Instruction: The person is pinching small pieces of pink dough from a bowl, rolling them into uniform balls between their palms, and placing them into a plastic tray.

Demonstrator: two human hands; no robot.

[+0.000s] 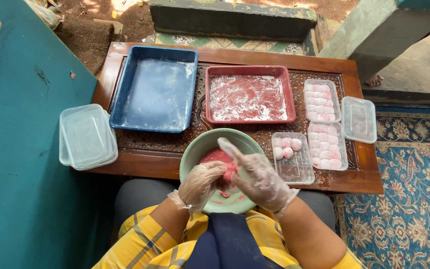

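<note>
Pinching pink dough (230, 173) — two gloved hands, one green bowl (200, 145).

Two trays (155, 89), one bowl (195, 149), four clear boxes (294, 164).

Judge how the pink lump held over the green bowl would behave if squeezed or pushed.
The pink lump looks soft, probably deforming rather than resisting where the gloved right hand and left hand pinch it. Probably sticky: pink bits cling inside the green bowl. Likely light.
</note>
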